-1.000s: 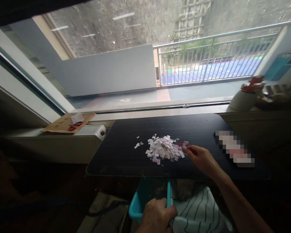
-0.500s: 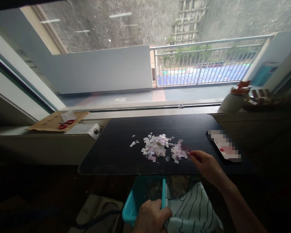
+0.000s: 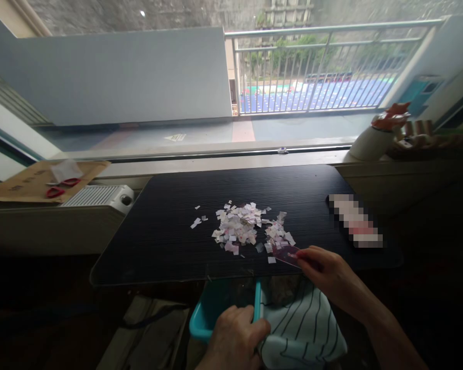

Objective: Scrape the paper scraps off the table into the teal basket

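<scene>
My right hand (image 3: 326,264) pinches a thin, see-through pinkish sheet (image 3: 287,255), flat like a card, just above the black tabletop. The sheet's far edge meets a small heap of paper scraps (image 3: 278,232). To the left of that heap lies a larger pile of white and pale pink paper scraps (image 3: 237,226). Below the table's front edge, my left hand (image 3: 235,339) is closed on the rim and divider of a turquoise bin (image 3: 201,321). A white cloth with dark stripes (image 3: 297,329) hangs over the bin's right half.
A blurred-out flat object (image 3: 355,221) lies at the right of the black table (image 3: 158,221). Red-handled scissors (image 3: 64,187) rest on brown paper (image 3: 19,185) at left, near a white radiator (image 3: 100,198). A white pot (image 3: 370,141) stands on the sill.
My right hand has drawn the pink sheet nearer the table's front edge, along the small heap's near side. The view has tilted down slightly. My left hand keeps its hold on the bin.
</scene>
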Demonstrator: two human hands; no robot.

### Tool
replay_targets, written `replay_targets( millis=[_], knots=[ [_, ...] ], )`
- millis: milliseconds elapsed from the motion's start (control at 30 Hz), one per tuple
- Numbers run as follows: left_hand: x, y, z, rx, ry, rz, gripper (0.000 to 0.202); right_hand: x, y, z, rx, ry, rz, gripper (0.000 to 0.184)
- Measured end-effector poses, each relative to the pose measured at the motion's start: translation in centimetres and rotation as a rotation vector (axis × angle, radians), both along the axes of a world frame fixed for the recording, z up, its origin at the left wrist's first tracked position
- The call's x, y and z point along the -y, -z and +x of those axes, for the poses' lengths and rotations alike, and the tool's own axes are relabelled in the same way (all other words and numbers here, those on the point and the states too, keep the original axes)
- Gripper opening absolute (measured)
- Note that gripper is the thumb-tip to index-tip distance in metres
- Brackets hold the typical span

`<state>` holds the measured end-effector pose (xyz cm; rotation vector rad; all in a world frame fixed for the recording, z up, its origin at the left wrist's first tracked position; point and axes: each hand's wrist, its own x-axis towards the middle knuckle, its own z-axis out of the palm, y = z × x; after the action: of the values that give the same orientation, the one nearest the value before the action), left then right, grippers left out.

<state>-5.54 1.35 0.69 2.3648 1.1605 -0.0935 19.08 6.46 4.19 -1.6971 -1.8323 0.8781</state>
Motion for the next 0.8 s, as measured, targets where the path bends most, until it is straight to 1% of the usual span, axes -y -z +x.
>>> replay_targets(
  millis=[100, 200, 300, 400, 467, 567, 633, 700, 800],
  knots=[
    [-0.2, -0.2, 0.3, 0.009, -0.001, 0.006, 0.018, -0.1, -0.2, -0.2, -0.001, -0.007, -0.002, 0.023],
    [-0.2, 0.0, 0.2, 0.028, -0.008, 0.015, 0.019, 0.1, -0.7, 0.0, 0.017, -0.035, -0.032, 0.022],
    [-0.2, 0.3, -0.2, 0.064, -0.026, 0.025, 0.022, 1.0, -1.2, 1.0, 0.073, -0.041, -0.09, 0.021],
    [-0.1, 0.1, -0.5, 0.078, -0.066, 0.05, 0.026, 1.9, -1.7, 2.2, 0.11, -0.038, -0.147, 0.02],
    [-0.1, -0.2, -0.5, 0.08, -0.088, 0.057, 0.029, 2.0, -1.6, 2.5, 0.094, -0.012, -0.127, 0.019],
    [-0.2, -0.7, -0.2, 0.08, -0.09, 0.036, 0.029, 1.1, -0.9, 1.8, 0.035, 0.06, -0.009, 0.021],
    [-0.3, -0.8, 0.0, 0.073, -0.075, 0.017, 0.026, 0.2, -0.3, 0.8, -0.006, 0.067, 0.041, 0.022],
    [-0.4, -0.7, 0.0, 0.068, -0.06, 0.013, 0.023, -0.6, 0.1, -0.1, -0.018, 0.041, 0.049, 0.022],
    [-0.2, -0.5, -0.1, 0.063, -0.054, 0.025, 0.021, -0.9, 0.0, -1.0, -0.011, -0.009, 0.017, 0.02]
  ],
)
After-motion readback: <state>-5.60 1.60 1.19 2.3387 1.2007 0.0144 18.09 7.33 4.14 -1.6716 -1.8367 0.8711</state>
